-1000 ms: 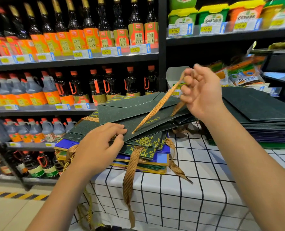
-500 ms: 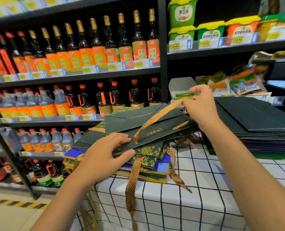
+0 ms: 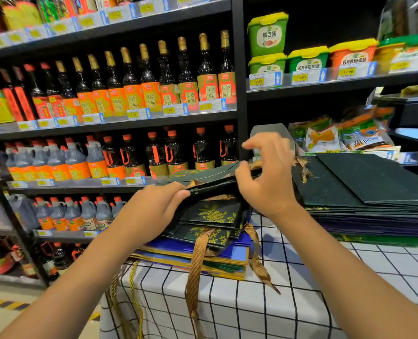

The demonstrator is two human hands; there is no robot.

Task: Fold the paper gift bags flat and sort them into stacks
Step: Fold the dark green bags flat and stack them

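We pinch the dark green bag [image 3: 210, 178] edge with left hand [image 3: 151, 211] to lift it off the near stack [image 3: 203, 255]; right hand [image 3: 266, 177] thumb clamps it, fingers spread

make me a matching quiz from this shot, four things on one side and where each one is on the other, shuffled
Things:
1. folded dark green bag
2. right-hand stack of dark green bags
3. blue bags
4. tall soy sauce bottles

Places:
A. on the shelf behind the table
B. low in the left pile, under the green floral bags
C. held between the left hand and the right hand
D. on the checked tablecloth, right of the hands

Pairs: 1-C, 2-D, 3-B, 4-A
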